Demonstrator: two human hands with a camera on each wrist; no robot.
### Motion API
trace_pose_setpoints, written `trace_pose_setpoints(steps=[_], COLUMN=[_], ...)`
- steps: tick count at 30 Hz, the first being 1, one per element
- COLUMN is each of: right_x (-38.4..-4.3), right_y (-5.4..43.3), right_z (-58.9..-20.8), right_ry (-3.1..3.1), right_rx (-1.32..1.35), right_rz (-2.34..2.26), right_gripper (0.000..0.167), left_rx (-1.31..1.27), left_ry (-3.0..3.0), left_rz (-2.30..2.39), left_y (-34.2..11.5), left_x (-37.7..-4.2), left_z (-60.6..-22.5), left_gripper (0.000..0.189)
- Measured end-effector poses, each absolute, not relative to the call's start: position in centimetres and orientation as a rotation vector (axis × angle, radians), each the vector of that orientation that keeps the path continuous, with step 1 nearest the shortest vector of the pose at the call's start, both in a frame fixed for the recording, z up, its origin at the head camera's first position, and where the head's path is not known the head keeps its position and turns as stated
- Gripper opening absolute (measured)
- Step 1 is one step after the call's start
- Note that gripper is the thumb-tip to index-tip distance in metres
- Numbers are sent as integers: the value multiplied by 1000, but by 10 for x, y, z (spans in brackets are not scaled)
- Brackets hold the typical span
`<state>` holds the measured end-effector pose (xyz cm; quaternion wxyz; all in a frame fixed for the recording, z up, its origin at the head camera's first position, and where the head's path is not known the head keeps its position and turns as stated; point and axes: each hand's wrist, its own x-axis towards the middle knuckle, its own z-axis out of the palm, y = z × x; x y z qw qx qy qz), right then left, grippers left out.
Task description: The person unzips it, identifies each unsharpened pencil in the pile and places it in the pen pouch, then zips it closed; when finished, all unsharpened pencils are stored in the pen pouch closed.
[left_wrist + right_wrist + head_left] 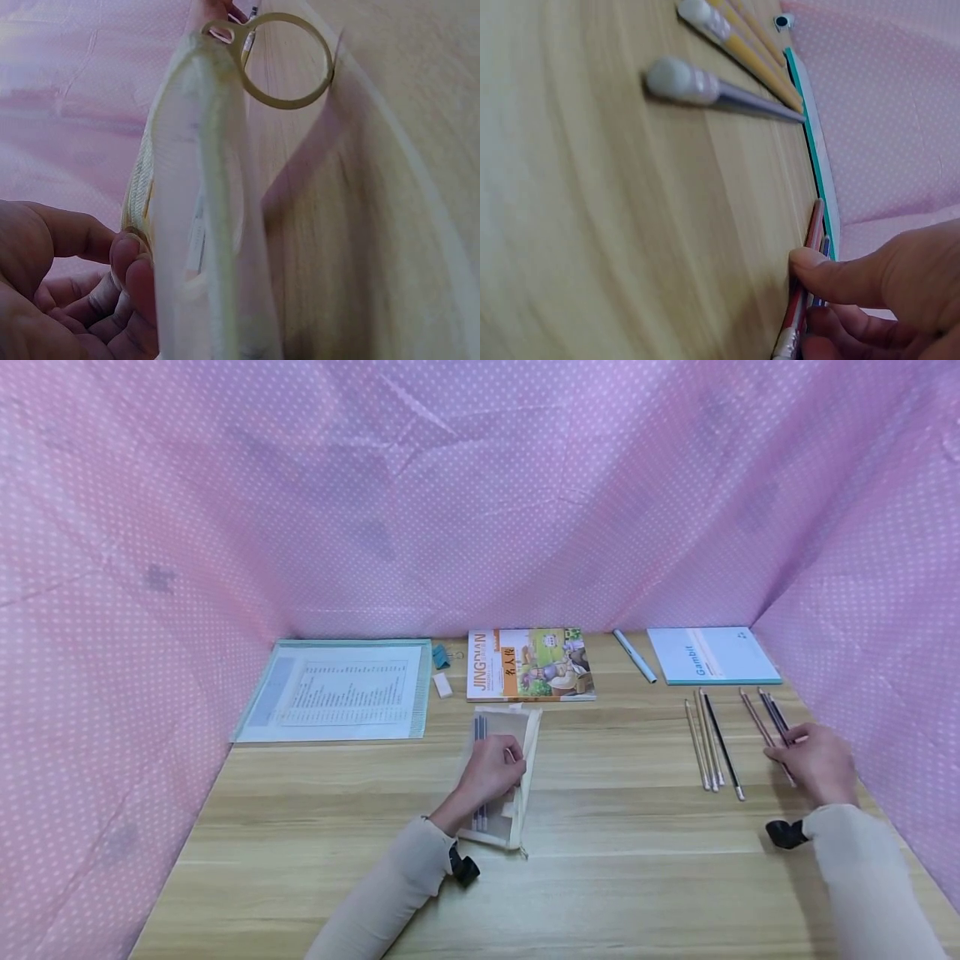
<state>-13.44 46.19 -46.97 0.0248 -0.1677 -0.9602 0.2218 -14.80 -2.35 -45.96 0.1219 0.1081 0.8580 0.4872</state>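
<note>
My left hand pinches the zipped edge of a cream mesh pencil pouch lying on the table. Dark pencils show through its mesh. In the left wrist view the pouch is seen edge-on, its ring at the far end. At the right, my right hand holds a dark red pencil between thumb and fingers. Dark pencils lie right beside it, partly hidden by the hand. To their left lie several yellowish pencils and a black pencil, erasers towards me.
Along the back are a document folder, a teal binder clip, a white eraser, a picture-covered book, a light blue pen and a Gambit notebook. Pink dotted cloth encloses the wooden table's back and sides.
</note>
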Motion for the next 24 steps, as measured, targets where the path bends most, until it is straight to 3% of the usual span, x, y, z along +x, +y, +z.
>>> trace_pose_setpoints(steps=[14,21,24], right_x=[-132,-139,-146], right_y=[478,462,451], right_z=[-469,-465,-464], right_ry=[-2951,-2939,-2992], right_rx=[-678,-405,-280], right_rz=[720,806,973], right_gripper=[60,56,62], left_rx=[307,326,324], left_ry=[2504,2521,2522], left_rz=[1417,1419,1422], left_y=[-22,-22,-22], left_x=[-148,-148,-148], left_z=[-461,-463,-463], left_gripper=[10,9,9])
